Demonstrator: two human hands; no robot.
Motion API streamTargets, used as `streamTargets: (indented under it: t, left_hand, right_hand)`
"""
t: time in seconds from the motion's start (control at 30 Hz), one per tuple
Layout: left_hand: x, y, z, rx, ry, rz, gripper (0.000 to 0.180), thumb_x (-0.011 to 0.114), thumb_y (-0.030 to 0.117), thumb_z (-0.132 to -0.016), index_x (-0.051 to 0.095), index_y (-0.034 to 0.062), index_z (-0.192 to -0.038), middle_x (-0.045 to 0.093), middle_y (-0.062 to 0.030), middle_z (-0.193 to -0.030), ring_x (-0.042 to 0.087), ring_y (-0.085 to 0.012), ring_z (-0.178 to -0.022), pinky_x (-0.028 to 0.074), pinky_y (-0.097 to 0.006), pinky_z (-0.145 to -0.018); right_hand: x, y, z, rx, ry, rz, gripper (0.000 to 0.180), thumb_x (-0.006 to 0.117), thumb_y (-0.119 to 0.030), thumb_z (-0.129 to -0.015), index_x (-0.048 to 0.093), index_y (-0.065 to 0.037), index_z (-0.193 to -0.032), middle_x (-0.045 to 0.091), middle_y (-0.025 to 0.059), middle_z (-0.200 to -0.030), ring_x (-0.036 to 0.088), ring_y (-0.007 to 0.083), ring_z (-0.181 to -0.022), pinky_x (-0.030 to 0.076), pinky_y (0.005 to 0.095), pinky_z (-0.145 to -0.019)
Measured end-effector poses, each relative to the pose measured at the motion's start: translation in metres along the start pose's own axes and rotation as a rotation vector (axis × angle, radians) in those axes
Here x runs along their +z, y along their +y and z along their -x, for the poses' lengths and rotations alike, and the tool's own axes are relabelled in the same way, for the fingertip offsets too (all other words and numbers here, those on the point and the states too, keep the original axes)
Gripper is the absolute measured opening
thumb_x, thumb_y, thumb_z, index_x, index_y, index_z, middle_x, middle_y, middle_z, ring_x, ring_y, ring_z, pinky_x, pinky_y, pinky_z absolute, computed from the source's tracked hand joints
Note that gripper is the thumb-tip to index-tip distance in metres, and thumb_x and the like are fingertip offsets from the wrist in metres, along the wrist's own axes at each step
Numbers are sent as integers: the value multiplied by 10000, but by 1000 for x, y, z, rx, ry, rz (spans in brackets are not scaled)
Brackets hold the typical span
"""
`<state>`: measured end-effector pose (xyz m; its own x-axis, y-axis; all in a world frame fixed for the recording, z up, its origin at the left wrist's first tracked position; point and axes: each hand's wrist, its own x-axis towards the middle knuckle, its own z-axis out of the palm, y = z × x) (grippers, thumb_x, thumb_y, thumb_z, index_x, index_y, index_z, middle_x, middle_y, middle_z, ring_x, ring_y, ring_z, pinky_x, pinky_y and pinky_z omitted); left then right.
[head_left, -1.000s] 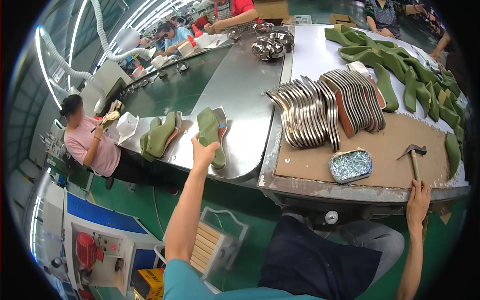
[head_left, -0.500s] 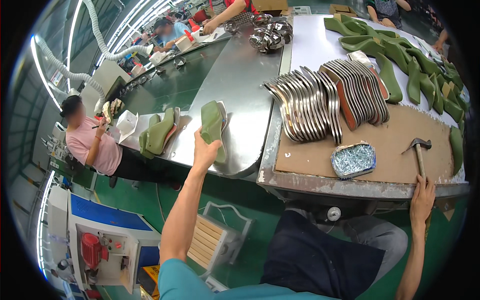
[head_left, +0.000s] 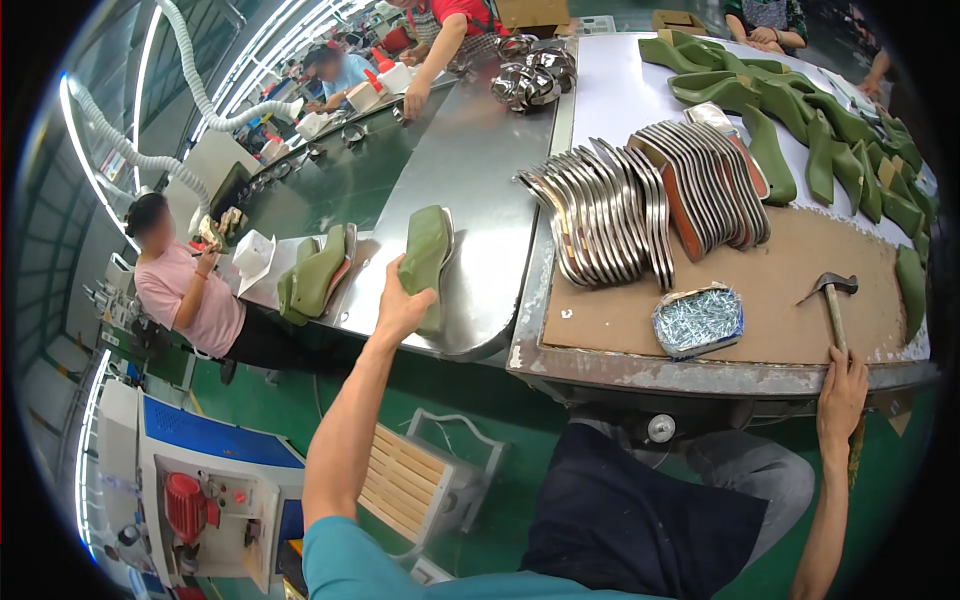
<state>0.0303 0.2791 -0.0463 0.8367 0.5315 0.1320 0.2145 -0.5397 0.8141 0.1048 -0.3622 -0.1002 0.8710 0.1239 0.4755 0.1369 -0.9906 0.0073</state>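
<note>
My left hand reaches out over a steel worktop and is closed on a green shoe last, with its thumb along the near side. A thin insole edge shows along the last's right side. Further left, a few more green shoe lasts lie on the metal. My right hand is wrapped around the wooden handle of a hammer, whose head rests over the brown board. Between my hands, rows of curved metal-edged insoles stand packed upright, and a tub of nails sits in front of them.
Many green lasts cover the white sheet at the far right. Shiny metal pieces are heaped at the back. A person in pink works at the left, and another in red at the far side. A slatted stool stands below.
My left hand stays on the green last, which sits slightly more upright. The person in red has reached an arm down to the green belt. The hammer hand has hardly moved.
</note>
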Motion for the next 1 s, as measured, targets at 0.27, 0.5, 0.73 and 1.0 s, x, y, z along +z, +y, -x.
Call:
streamTargets:
  t: [0.27, 0.5, 0.73, 1.0]
  left_hand:
    - [-42, -48, -34, 15, 80, 3, 744, 673, 26, -631, 392, -32, -1317, 549, -163, -1166, 550, -247, -1074, 442, -325, -927]
    - [-91, -91, -55, -125, 360, -87, 748, 686, 41, -636, 380, -48, -1312, 573, -162, -1124, 586, -242, -990, 482, -326, -861]
    - [-104, -96, -51, -75, 245, -32, 734, 702, 111, -677, 371, -54, -1312, 577, -158, -1094, 580, -229, -972, 483, -309, -843]
    - [-97, -85, -42, -54, 381, -557, 845, 779, 275, -680, 327, 22, -1348, 571, -222, -1130, 596, -359, -1000, 486, -445, -856]
  right_hand:
    - [-6, -8, -4, 2, -16, -11, 231, 479, -104, -935, 565, -74, -1147, 522, 156, -1168, 498, 344, -1052, 406, 436, -871]
    - [3, 1, 0, 23, -14, 37, 259, 470, -103, -938, 558, -86, -1180, 510, 165, -1213, 493, 349, -1104, 401, 429, -904]
    - [10, 6, 3, 17, -9, 74, 260, 445, -106, -960, 557, -79, -1193, 511, 168, -1216, 496, 340, -1107, 400, 419, -912]
    - [14, 9, 2, 0, -23, 74, 278, 439, -103, -961, 547, -72, -1214, 501, 180, -1231, 486, 353, -1124, 394, 424, -927]
